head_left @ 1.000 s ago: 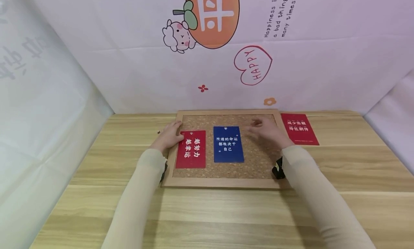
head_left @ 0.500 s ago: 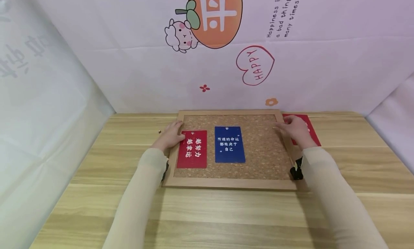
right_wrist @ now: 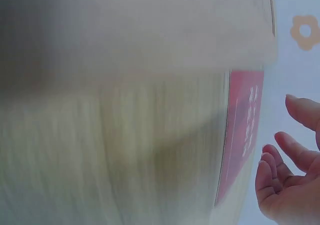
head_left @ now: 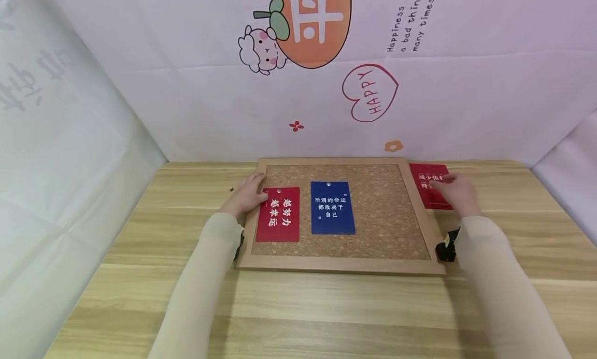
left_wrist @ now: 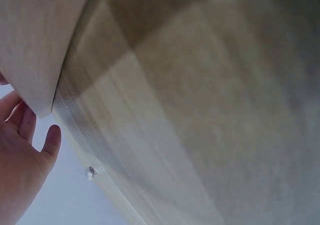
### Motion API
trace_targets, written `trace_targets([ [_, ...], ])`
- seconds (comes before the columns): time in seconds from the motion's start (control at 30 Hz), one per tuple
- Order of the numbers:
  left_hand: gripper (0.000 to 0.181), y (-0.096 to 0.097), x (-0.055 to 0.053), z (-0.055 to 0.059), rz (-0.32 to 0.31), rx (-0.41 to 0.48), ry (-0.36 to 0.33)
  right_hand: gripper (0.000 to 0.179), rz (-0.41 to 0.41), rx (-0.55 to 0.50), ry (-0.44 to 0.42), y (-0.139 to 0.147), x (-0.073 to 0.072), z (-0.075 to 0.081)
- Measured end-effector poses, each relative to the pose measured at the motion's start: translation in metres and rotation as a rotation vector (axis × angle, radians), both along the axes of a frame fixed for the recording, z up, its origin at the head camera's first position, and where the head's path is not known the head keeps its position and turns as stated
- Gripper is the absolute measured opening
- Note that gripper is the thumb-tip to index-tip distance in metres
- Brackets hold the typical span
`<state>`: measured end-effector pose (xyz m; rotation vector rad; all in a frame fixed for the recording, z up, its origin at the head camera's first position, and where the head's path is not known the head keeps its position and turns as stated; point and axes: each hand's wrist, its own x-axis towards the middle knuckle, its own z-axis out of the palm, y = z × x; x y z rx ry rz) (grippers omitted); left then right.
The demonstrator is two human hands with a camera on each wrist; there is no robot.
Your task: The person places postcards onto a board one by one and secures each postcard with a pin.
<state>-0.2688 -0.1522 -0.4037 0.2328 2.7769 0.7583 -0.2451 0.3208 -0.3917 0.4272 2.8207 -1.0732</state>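
Taking the centre of the corkboard [head_left: 382,209] as your clock's hub in the head view, a small tack [head_left: 231,189] sits farthest left, on the wooden table [head_left: 154,219], near your left hand [head_left: 243,196] on its ten o'clock side. That hand is between nine and ten o'clock, resting on the board's left frame; your fingers look loose and slightly apart, with the thumb reaching in toward the left red card [head_left: 278,216]. I can't tell whether your thumb touches it. That card lies at nine o'clock on the cork, a tack at its twelve o'clock edge. The blue card [head_left: 333,211] is just left of the hub, upright, with a tack at its top edge too. On the backdrop [head_left: 210,105] at twelve o'clock hangs an orange fruit print [head_left: 312,27], and a little past twelve a red "HAPPY" heart [head_left: 370,93]. Between two and three o'clock, just off the board's frame, the right red card [head_left: 426,188] lies on the table. Your right hand [head_left: 459,192] covers its right part; the right wrist view shows your thumb and fingertips spread apart, fingers loosely bent, pinching nothing. Contact with the card can't be confirmed.
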Motion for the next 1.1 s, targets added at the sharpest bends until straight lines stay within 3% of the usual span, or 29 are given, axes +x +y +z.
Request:
trace_targets([
  [0.2,0.066,-0.001,0.0,-0.001,0.005,-0.002,-0.004,0.067,0.019,0.053,-0.007,0.009,0.005,0.001],
  [0.4,0.066,-0.001,0.0,-0.001,0.007,0.0,-0.006,0.081,0.038,0.116,-0.099,0.012,0.011,0.002],
  [0.6,0.066,0.0,0.0,0.0,0.003,0.016,-0.008,0.076,-0.001,0.143,-0.156,0.013,0.012,0.0],
  [0.87,0.066,0.0,0.0,0.001,-0.002,0.016,-0.005,0.07,0.001,0.219,-0.157,0.016,0.008,-0.005],
  [1.1,0.066,0.0,0.0,0.002,-0.005,0.012,-0.009,0.068,0.012,0.216,-0.142,0.017,0.009,-0.006],
])
